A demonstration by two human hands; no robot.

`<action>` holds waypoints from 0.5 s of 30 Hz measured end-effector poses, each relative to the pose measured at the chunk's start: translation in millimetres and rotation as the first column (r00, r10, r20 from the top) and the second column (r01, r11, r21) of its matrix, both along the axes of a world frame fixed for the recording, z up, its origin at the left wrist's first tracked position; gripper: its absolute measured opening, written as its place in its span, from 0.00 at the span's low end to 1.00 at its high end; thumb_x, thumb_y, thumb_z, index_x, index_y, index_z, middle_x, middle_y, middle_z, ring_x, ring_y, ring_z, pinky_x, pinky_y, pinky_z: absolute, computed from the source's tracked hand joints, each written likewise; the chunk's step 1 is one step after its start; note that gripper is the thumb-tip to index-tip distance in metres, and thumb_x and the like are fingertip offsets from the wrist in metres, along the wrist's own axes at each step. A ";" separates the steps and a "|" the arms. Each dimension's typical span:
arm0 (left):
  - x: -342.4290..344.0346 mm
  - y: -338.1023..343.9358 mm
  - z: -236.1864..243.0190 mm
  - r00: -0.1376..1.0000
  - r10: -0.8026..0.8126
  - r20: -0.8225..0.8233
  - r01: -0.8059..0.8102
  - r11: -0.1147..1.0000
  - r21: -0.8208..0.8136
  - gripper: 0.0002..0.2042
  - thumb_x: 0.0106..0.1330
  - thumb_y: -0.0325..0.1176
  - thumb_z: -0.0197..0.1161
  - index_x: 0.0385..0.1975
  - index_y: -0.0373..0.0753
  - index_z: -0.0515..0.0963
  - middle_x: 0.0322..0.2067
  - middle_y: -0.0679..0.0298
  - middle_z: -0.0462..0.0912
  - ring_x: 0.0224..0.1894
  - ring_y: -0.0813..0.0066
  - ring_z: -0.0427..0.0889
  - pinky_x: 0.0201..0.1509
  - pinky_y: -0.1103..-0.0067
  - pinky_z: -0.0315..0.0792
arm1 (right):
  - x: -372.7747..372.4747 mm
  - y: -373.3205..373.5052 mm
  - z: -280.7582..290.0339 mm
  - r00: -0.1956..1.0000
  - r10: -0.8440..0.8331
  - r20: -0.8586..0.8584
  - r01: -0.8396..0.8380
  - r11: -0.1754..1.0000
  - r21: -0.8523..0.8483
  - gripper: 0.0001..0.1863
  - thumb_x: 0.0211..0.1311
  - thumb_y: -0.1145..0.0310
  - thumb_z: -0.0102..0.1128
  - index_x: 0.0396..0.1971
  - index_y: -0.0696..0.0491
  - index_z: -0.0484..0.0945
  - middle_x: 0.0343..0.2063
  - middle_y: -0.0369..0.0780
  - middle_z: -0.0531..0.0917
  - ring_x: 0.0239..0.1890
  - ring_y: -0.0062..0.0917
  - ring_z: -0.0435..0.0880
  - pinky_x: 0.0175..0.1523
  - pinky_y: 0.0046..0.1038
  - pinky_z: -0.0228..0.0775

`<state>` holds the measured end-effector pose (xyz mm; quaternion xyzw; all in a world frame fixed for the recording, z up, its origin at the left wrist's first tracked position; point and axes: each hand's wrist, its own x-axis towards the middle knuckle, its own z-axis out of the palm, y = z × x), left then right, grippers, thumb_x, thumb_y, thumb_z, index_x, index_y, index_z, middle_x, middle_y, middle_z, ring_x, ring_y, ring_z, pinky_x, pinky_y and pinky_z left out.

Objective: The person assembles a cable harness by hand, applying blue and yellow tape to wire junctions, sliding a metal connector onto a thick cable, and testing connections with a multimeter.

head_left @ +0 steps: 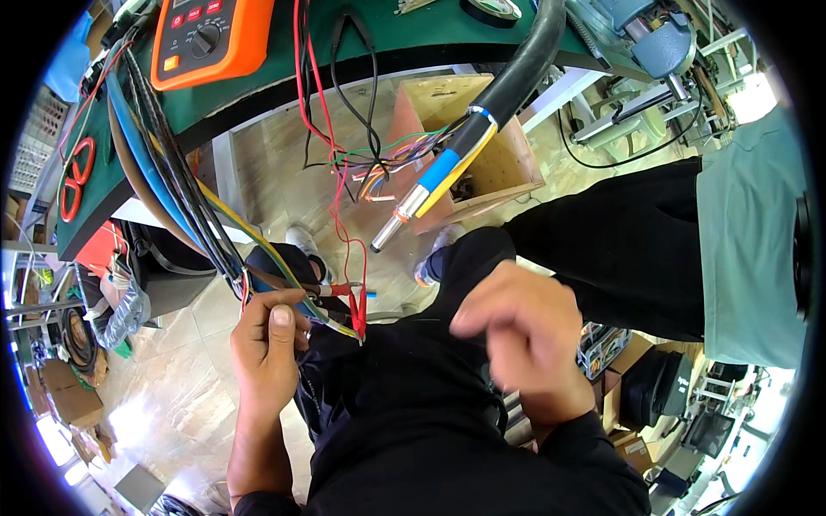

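Note:
A bundle of blue, black, brown and yellow-green wires [169, 178] hangs down from the left of the bench. My left hand [268, 344] is closed round the lower part of the bundle, and the exact grip is partly hidden. Beyond its fingers, a red crocodile clip [359, 315] on a thin red lead sits at the bare end of the yellow-green wire. My right hand [523, 322] is raised over my lap, fingers curled and blurred by motion. Whatever it may hold is hidden. A thick black cable [469, 136] with a metal-tipped end and thin coloured wires hangs ahead.
On the green-topped bench [258, 90] lie an orange multimeter [206, 43], red-handled scissors [76, 181] and a roll of tape [492, 10]. Below its edge stands an open wooden box [495, 185]. A person in black trousers and a pale green top [748, 249] is close on the right.

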<state>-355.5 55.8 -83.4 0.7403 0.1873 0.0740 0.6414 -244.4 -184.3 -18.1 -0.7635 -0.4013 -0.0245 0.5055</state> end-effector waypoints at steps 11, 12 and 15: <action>-27.6 2.5 -1.5 0.992 0.125 0.032 -0.125 0.992 -0.014 0.14 0.74 0.38 0.54 0.43 0.31 0.77 0.25 0.66 0.77 0.25 0.85 0.71 0.29 0.86 0.66 | -25.2 63.3 53.3 0.878 0.270 0.395 -0.449 0.748 0.488 0.04 0.42 0.77 0.61 0.17 0.57 0.74 0.16 0.35 0.69 0.15 0.24 0.67 0.18 0.23 0.56; -38.2 10.0 -4.7 0.985 0.172 0.019 -0.172 0.985 0.010 0.14 0.73 0.38 0.54 0.43 0.31 0.77 0.25 0.67 0.77 0.25 0.85 0.71 0.29 0.86 0.66 | -24.9 61.4 51.1 0.894 0.278 0.350 -0.429 0.756 0.494 0.02 0.43 0.79 0.58 0.17 0.57 0.75 0.17 0.36 0.70 0.16 0.24 0.67 0.19 0.23 0.57; -38.1 8.1 -1.4 0.991 0.137 -0.012 -0.137 0.990 0.018 0.15 0.74 0.39 0.52 0.42 0.30 0.76 0.25 0.65 0.76 0.25 0.83 0.71 0.29 0.84 0.66 | -29.4 32.6 54.6 0.980 0.073 0.183 -0.152 0.871 0.467 0.08 0.44 0.85 0.49 0.19 0.58 0.76 0.19 0.38 0.73 0.17 0.23 0.70 0.22 0.21 0.61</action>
